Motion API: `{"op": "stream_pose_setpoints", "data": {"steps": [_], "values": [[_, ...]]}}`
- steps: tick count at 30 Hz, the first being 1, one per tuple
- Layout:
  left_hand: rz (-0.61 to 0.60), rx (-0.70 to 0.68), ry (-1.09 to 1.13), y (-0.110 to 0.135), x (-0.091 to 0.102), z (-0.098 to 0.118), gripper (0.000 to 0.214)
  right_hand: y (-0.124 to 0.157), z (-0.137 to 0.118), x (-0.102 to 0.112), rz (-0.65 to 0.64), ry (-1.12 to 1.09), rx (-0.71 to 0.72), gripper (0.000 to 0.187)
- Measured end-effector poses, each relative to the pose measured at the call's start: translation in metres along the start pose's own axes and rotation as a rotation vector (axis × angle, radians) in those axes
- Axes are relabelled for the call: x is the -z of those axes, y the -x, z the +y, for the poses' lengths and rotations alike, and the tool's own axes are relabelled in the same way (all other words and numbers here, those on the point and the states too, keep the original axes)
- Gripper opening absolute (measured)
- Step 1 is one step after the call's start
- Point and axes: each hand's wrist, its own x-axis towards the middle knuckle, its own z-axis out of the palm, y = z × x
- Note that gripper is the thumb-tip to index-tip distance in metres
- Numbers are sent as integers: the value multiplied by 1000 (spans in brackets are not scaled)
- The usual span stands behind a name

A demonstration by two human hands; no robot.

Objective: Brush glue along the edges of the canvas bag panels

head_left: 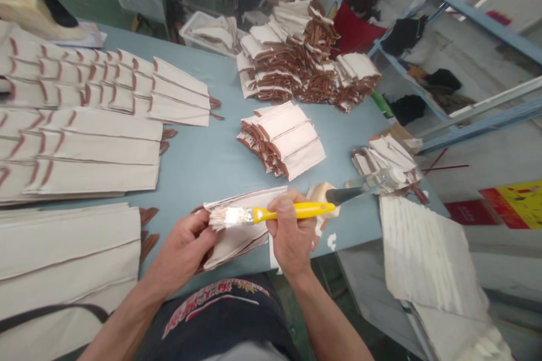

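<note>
My right hand (292, 234) grips a paintbrush (305, 210) by its yellow handle. White matter coats its bristles, which point left and rest over the near end of a cream fabric piece (241, 245) with brown edging. Fingers of my left hand (186, 248) close on the left end of that piece, right beside the bristles. The piece lies at the table's front edge, its seams running lengthwise. Just right of my right hand a pale container (319, 194) stands partly hidden, with white smears (331, 241) on the table near it.
Overlapping rows of cream pieces (84, 146) cover the left of the blue-grey table (199, 149). A small stack (292, 135) lies ahead, with taller piles (296, 51) behind. At right are another bundle (387, 161), a clear bottle (383, 179) and cloth (427, 248) hanging over the edge.
</note>
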Motion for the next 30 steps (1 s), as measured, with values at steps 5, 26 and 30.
{"op": "stream_pose_setpoints", "data": {"steps": [5,26,30], "values": [[10,-71,-35,6,-4,1,43,-1,19,-9,102,26,109,62],[74,27,85,13,-19,-6,41,13,15,12,262,-33,86,60],[39,101,243,14,-25,-11,44,18,22,7,252,-47,114,60]]}}
